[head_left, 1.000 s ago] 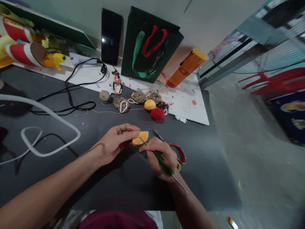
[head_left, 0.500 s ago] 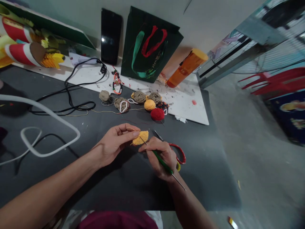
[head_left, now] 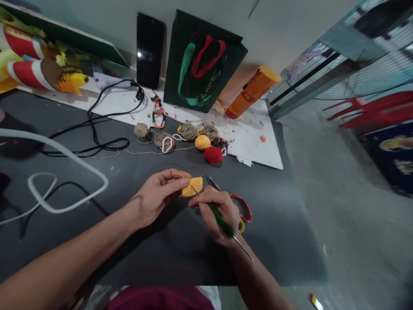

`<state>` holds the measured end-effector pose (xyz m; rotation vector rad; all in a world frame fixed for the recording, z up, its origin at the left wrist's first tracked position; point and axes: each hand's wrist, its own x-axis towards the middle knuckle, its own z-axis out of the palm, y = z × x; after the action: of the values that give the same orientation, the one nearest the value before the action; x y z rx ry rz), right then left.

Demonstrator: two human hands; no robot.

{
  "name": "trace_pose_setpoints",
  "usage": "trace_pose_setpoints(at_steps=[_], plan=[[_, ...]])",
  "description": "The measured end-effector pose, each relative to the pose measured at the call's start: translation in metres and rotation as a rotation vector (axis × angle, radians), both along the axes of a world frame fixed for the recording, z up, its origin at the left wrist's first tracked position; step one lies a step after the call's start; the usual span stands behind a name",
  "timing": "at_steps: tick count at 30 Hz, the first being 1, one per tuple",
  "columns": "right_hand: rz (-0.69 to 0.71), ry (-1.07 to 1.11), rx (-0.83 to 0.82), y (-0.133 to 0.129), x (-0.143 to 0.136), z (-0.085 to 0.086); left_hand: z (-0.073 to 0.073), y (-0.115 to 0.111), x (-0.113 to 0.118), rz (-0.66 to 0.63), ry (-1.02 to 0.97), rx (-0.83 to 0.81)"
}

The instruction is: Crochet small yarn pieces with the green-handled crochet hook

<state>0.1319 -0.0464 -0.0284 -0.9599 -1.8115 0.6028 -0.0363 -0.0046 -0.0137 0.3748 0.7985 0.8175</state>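
Note:
Between thumb and fingers, my left hand (head_left: 161, 191) pinches a small yellow crocheted piece (head_left: 193, 187) above the dark table. My right hand (head_left: 219, 213) is closed round a crochet hook with a green handle (head_left: 221, 219); its thin metal tip touches the face of the yellow piece. The hook's other metal end points down toward my right wrist. Scissors with red handles (head_left: 245, 207) lie partly hidden beneath my right hand. Beyond my hands sit a yellow yarn ball (head_left: 202, 142) and a red yarn ball (head_left: 213, 155).
Brown yarn coils (head_left: 188, 131), a black cable (head_left: 93, 122) and a white curved tube (head_left: 80, 161) lie on the table (head_left: 277, 241). Along the back stand a phone (head_left: 150, 49), a dark green bag (head_left: 203, 60) and an orange cylinder (head_left: 253, 92).
The yellow piece and both hands have shifted very slightly to the right. The hold on the piece and on the hook looks the same.

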Motion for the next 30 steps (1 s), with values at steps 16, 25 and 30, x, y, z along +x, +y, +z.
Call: trace_pose_setpoints(at_steps=[16, 25, 30], plan=[[-0.119, 0.228, -0.204, -0.009, -0.009, -0.01, -0.004, -0.003, 0.002, -0.035, -0.034, 0.035], [-0.047, 0.142, -0.145, -0.006, -0.001, -0.008, -0.003, 0.002, -0.002, -0.113, -0.13, -0.083], [0.028, 0.083, -0.002, 0.002, 0.001, -0.001, -0.001, 0.003, -0.005, -0.123, -0.125, -0.138]])
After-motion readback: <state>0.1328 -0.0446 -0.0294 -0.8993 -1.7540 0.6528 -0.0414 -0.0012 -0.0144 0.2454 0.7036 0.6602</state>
